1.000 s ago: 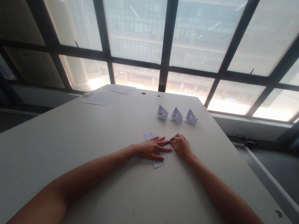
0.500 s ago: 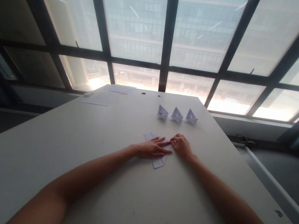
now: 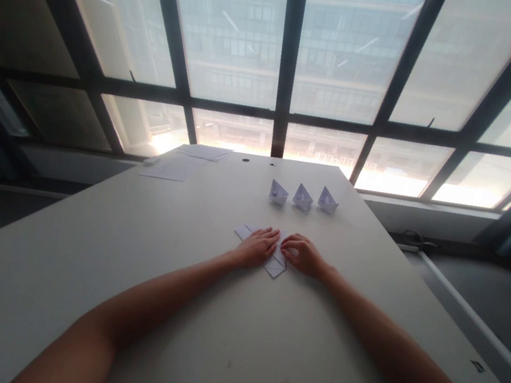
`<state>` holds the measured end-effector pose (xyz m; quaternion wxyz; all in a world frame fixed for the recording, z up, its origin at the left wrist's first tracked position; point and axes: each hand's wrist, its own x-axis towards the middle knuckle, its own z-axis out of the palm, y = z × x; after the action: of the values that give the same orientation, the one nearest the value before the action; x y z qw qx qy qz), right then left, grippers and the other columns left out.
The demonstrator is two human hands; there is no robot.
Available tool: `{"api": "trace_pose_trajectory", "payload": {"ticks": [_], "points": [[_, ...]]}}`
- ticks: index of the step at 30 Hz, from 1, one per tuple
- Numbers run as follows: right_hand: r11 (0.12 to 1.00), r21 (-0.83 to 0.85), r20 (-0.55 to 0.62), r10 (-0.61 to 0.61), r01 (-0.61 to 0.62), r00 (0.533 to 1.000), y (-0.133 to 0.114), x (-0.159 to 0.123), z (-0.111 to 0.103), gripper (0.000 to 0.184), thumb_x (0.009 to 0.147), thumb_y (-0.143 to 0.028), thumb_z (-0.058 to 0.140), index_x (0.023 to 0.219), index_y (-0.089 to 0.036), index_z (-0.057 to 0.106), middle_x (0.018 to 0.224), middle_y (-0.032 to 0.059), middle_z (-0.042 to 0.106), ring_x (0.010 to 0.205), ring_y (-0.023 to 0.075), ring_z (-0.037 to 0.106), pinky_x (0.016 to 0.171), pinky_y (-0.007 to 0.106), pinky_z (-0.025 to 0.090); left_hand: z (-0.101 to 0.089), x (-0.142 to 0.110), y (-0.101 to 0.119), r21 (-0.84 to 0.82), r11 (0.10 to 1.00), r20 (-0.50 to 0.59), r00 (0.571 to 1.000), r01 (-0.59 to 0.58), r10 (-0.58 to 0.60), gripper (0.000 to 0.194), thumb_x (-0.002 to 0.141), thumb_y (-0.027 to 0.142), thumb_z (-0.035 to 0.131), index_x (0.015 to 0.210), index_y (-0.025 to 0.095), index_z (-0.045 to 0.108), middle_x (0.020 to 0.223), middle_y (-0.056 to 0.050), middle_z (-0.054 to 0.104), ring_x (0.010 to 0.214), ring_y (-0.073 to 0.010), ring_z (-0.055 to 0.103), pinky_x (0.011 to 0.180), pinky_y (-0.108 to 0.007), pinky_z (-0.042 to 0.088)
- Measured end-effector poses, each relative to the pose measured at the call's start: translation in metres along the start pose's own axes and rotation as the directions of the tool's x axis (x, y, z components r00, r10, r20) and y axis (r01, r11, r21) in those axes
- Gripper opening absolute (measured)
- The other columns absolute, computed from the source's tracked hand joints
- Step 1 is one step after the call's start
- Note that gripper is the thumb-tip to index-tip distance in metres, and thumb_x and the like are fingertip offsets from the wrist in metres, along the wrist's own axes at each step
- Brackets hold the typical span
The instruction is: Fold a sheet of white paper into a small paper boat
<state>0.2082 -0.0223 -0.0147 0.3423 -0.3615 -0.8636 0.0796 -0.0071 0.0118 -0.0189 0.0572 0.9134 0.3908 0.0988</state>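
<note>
A sheet of white paper folded into a pointed shape point(image 3: 276, 269) lies flat on the white table, mostly under my hands. My left hand point(image 3: 256, 248) rests palm down across it, fingers stretched out, pressing on its middle. At its right edge, my right hand point(image 3: 301, 253) has its fingers curled in, fingertips and thumb at the paper's fold. The left corner and the near tip of the paper show; the middle is covered. Beyond my hands three folded paper boats stand in a row: a left one point(image 3: 278, 193), a middle one point(image 3: 303, 197) and a right one point(image 3: 328, 201).
Loose white sheets point(image 3: 166, 168) lie at the table's far left, with more sheets point(image 3: 206, 152) behind them. A small dark round hole point(image 3: 245, 160) is near the far edge. The white table point(image 3: 194, 325) reaches toward large windows with dark frames.
The folded paper has turned and shifted slightly left. My left hand's fingers have drawn closer together and point farther away. My right hand has moved a little left and nearer along the paper's edge.
</note>
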Motion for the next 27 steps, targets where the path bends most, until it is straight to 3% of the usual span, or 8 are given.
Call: {"api": "trace_pose_trajectory", "payload": {"ticks": [3, 7, 12, 18, 22, 27], "points": [[1.000, 0.017, 0.043, -0.021, 0.020, 0.999, -0.005, 0.000, -0.001, 0.013, 0.088, -0.021, 0.068, 0.096, -0.026, 0.077, 0.107, 0.0046, 0.075, 0.105, 0.0191, 0.066, 0.101, 0.034, 0.044, 0.002, 0.001, -0.001, -0.010, 1.000, -0.036, 0.999, 0.004, -0.004, 0.049, 0.103, 0.034, 0.028, 0.148, 0.019, 0.044, 0.156, -0.006, 0.038, 0.146, -0.0224, 0.031, 0.121, -0.040, 0.024], [0.993, -0.113, 0.093, 0.052, -0.041, 0.994, -0.008, 0.004, -0.002, 0.017, 0.094, -0.029, 0.061, 0.097, -0.028, 0.077, 0.116, 0.0050, 0.074, 0.116, 0.0202, 0.064, 0.113, 0.044, 0.032, 0.001, 0.000, 0.000, 0.016, 1.000, -0.071, 0.997, 0.025, -0.024, 0.047, 0.102, 0.036, 0.035, 0.145, 0.020, 0.046, 0.153, -0.007, 0.043, 0.144, -0.0224, 0.036, 0.120, -0.041, 0.028], [0.958, -0.287, 0.183, 0.041, 0.014, 0.982, -0.012, 0.009, -0.009, 0.032, 0.102, -0.034, 0.048, 0.093, -0.023, 0.077, 0.105, 0.0074, 0.077, 0.126, 0.0234, 0.058, 0.119, 0.054, 0.015, -0.006, -0.002, 0.003, 0.074, 0.997, -0.092, 0.996, 0.010, -0.003, 0.045, 0.102, 0.046, 0.039, 0.140, 0.025, 0.051, 0.149, -0.008, 0.049, 0.140, -0.0242, 0.041, 0.115, -0.043, 0.036], [0.903, -0.429, 0.159, 0.082, -0.006, 0.984, -0.008, 0.009, -0.015, 0.033, 0.102, -0.028, 0.045, 0.094, -0.019, 0.075, 0.102, 0.0101, 0.077, 0.127, 0.0257, 0.057, 0.119, 0.058, 0.003, -0.018, -0.007, 0.011, 0.076, 0.995, -0.072, 0.995, -0.063, 0.068, 0.040, 0.100, 0.045, 0.044, 0.135, 0.031, 0.056, 0.146, -0.006, 0.052, 0.138, -0.0245, 0.045, 0.110, -0.042, 0.041], [0.864, -0.497, 0.120, 0.165, -0.085, 0.979, 0.001, 0.007, -0.014, 0.032, 0.101, -0.026, 0.043, 0.099, -0.016, 0.073, 0.103, 0.0126, 0.076, 0.129, 0.0265, 0.055, 0.118, 0.059, 0.003, -0.023, -0.010, 0.014, 0.073, 0.978, -0.023, 0.980, -0.196, 0.198, 0.046, 0.098, 0.050, 0.046, 0.139, 0.029, 0.053, 0.149, -0.009, 0.048, 0.136, -0.0273, 0.047, 0.110, -0.043, 0.042], [0.857, -0.485, 0.106, 0.254, -0.173, 0.961, 0.009, 0.006, -0.010, 0.032, 0.101, -0.024, 0.041, 0.104, -0.014, 0.071, 0.110, 0.0153, 0.074, 0.126, 0.0247, 0.057, 0.118, 0.050, 0.017, -0.016, -0.009, 0.011, 0.054, 0.957, 0.057, 0.958, -0.284, 0.281, 0.063, 0.097, 0.053, 0.049, 0.150, 0.023, 0.039, 0.157, -0.014, 0.035, 0.144, -0.0297, 0.035, 0.117, -0.043, 0.033]]}}
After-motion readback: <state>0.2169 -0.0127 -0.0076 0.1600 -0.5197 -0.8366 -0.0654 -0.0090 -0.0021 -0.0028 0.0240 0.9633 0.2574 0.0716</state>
